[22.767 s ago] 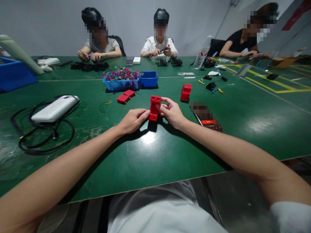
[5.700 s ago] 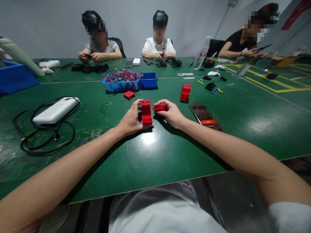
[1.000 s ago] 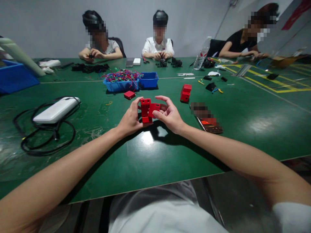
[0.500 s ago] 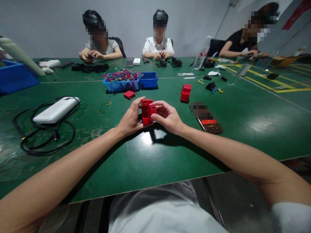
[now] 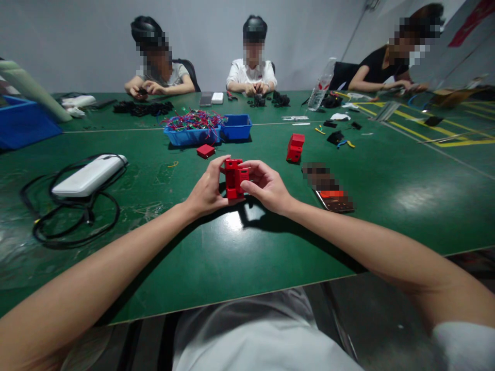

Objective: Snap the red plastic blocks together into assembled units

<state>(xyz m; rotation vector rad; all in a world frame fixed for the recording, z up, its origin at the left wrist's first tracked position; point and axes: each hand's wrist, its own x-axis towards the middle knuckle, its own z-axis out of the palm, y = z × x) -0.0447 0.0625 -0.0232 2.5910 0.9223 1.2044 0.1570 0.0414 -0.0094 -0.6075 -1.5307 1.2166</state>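
Observation:
My left hand (image 5: pixel 208 189) is closed around a red plastic housing (image 5: pixel 231 179), thumb at its top and fingers under its base. The housing's hollow side faces me. Against its right side, a smaller red plastic cover (image 5: pixel 244 176) with a slot and small holes is pinched in my right hand (image 5: pixel 268 188). Whether the cover is seated in the housing I cannot tell. Beyond my hands, a flat red box (image 5: pixel 205 150) lies to the left and a stacked red block (image 5: pixel 295 148) stands to the right.
A blue bin of coloured wires (image 5: pixel 193 135) adjoins another blue bin (image 5: pixel 237 127). A white power bank (image 5: pixel 91 175) with looped black cable lies left, a phone (image 5: pixel 328 188) right. Cutters (image 5: pixel 346 144) and a plastic bottle (image 5: pixel 322 85) are farther back. Three people sit across the table.
Almost nothing differs. The red housing and cover tilt very slightly between my hands, while both hands keep their hold.

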